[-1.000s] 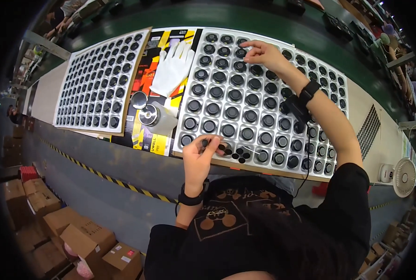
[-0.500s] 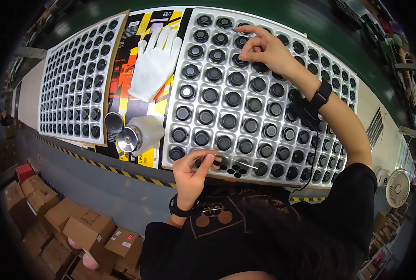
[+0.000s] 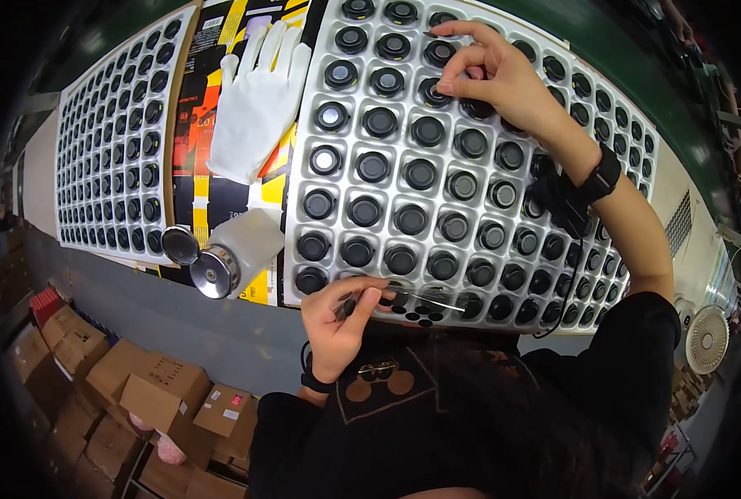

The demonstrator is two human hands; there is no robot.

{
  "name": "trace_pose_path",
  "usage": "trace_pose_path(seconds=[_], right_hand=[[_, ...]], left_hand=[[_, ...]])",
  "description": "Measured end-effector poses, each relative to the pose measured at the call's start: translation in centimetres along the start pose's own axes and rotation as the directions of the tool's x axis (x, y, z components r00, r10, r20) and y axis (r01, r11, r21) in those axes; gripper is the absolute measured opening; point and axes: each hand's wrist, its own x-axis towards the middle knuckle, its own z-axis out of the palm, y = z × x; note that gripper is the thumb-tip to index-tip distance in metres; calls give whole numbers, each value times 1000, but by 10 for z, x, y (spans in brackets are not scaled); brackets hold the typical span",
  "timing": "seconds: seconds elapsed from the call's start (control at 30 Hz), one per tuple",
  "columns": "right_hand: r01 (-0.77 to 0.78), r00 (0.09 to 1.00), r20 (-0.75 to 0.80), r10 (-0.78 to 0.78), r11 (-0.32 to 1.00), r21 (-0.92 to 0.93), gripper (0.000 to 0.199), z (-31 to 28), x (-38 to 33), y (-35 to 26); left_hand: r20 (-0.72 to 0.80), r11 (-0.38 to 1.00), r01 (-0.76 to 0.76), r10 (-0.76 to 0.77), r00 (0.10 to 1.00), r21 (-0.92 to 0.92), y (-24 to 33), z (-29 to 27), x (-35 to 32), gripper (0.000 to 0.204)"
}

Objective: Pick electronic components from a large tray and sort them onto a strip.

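My left hand (image 3: 337, 320) is closed on the near edge of a clear plastic sheet (image 3: 441, 296) carrying black round stickers (image 3: 423, 316); it is held over the front edge of a large silver tray (image 3: 311, 224). Black round parts (image 3: 420, 173) sit singly in the tray's pockets, a few with shiny pale tops. My right hand (image 3: 499, 79), with a black band at the wrist, is above the far part of the tray. Its thumb and a bent finger come together at one black part, while another finger reaches out. Whatever lies between those fingertips is too small to make out.
A white glove (image 3: 258, 104) lies on printed yellow and black packaging, left of the tray. Near it stand a translucent bottle with a metal top (image 3: 242, 249) and its open lid (image 3: 180, 244). Further left is a second filled tray (image 3: 108, 162). Cardboard boxes (image 3: 163, 391) are stacked lower left.
The whole view has shifted a little. My right hand stays at the same black part, its thumb tip now over it. The sheet in my left hand is tilted slightly differently.
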Motion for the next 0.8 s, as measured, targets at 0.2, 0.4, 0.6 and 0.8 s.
trace_pose_path(seconds=[0.2, 0.4, 0.6, 0.8], right_hand=[[7, 1000, 1, -7, 1000, -6, 54, 2, 0, 4], [25, 1000, 15, -25, 1000, -9, 51, 2, 0, 5], [145, 987, -7, -158, 922, -359, 39, 11, -2, -3], [69, 995, -42, -89, 935, -348, 26, 11, 10, -19]], left_hand=[[17, 1000, -2, 2, 1000, -5, 1, -2, -2, 13], [17, 1000, 8, -8, 1000, 4, 2, -2, -1, 12], [25, 997, 51, -53, 998, 57, 5, -4, -1, 12], [24, 999, 37, -38, 999, 38, 3, -3, -2, 13]])
